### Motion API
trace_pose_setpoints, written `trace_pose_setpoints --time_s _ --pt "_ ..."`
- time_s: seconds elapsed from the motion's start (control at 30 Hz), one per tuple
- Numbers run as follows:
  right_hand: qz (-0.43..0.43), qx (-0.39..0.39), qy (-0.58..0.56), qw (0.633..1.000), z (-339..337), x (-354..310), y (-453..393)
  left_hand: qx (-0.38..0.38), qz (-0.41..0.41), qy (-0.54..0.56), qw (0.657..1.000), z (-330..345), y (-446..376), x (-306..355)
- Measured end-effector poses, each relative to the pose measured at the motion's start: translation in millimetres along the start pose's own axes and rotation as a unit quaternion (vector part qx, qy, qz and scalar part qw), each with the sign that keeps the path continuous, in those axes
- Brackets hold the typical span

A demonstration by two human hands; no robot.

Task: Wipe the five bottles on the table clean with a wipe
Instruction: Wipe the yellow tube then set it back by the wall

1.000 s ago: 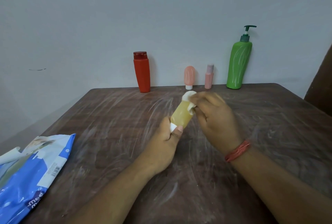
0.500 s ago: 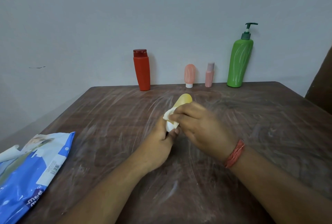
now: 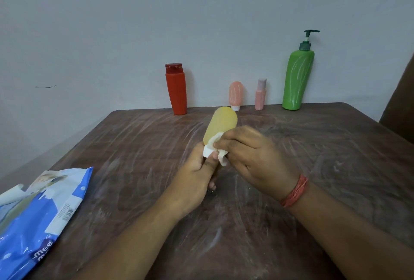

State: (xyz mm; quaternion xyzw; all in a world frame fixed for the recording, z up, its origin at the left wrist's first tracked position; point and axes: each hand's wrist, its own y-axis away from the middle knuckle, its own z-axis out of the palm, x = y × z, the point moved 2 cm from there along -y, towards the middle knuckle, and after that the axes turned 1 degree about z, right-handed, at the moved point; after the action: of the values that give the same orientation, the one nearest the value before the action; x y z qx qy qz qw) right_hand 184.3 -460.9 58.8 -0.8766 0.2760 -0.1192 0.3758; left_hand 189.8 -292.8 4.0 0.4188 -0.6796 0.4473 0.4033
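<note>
since half a second ago the wipe [image 3: 220,154] has slid down from the yellow bottle [image 3: 220,127] body to its white cap end. head view: the left hand [image 3: 197,174] fingers grip the cap, tilting the bottle up over the tabletop [image 3: 336,156] so its sides are exposed; the right hand [image 3: 251,156] fingers pinch the wipe against it. four other bottles wait along the far edge, likely next.
</note>
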Motion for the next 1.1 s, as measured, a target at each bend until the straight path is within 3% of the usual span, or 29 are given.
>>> trace_pose_setpoints --time_s 0.13,0.23,0.43,0.7,0.87,1.0,1.1 --pt "0.000 -0.014 0.017 1.000 3.7 -2.2 -0.7 0.006 0.030 -0.158 0.987 2.6 -0.6 2.4" --pt "-0.001 -0.005 0.021 1.000 4.9 -3.4 -2.1 0.030 0.071 -0.196 0.977 -2.4 -1.2 6.5" --pt "0.009 0.010 0.023 1.000 6.2 1.2 -1.0 0.080 0.049 -0.036 0.995 -4.7 0.9 15.4" --pt "0.033 0.062 0.012 0.997 6.4 -0.3 1.1 -0.006 0.005 0.032 0.999 2.5 3.2 5.6" --pt "0.150 0.157 0.021 0.976 -3.6 14.2 0.4 -0.045 0.024 0.044 0.998 9.9 5.5 3.6" --pt "0.066 0.089 0.015 0.994 16.0 -8.2 1.7 0.005 0.007 0.110 0.994 4.8 4.1 4.5" --pt "0.079 0.107 0.008 0.991 12.9 2.1 -2.1 -0.009 0.007 0.121 0.993 3.5 4.4 5.4"
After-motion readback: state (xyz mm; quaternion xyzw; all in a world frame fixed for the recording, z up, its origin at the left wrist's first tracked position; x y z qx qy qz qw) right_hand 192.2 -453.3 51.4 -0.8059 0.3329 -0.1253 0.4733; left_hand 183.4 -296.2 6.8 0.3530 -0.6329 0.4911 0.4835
